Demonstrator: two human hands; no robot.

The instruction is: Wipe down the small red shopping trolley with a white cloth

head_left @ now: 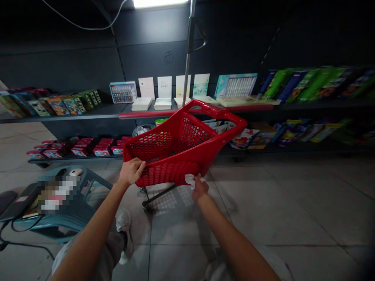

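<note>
A red plastic shopping cart (172, 173) stands side-on before me, its slotted basket tilted up toward the handle on the right. My left hand (131, 171) grips the basket's upper rim near its left front corner, fingers curled over the edge. Lower on the right, my right hand (200, 188) pinches a crumpled white tissue (190, 180) against the lower side of the basket. Part of the tissue sticks out left of the fingers. Below the basket a dark frame bar and small wheels (147, 206) show on the floor.
Behind the cart, a dark shelf holds notebooks (164, 88), pen sets (123, 92), small boxes (60, 105) and green and blue packs (310, 84). Red boxes (82, 146) fill the lower shelf. A blue-grey stool (84, 179) carrying devices and cables stands left. A metal pole (187, 66) rises behind the cart.
</note>
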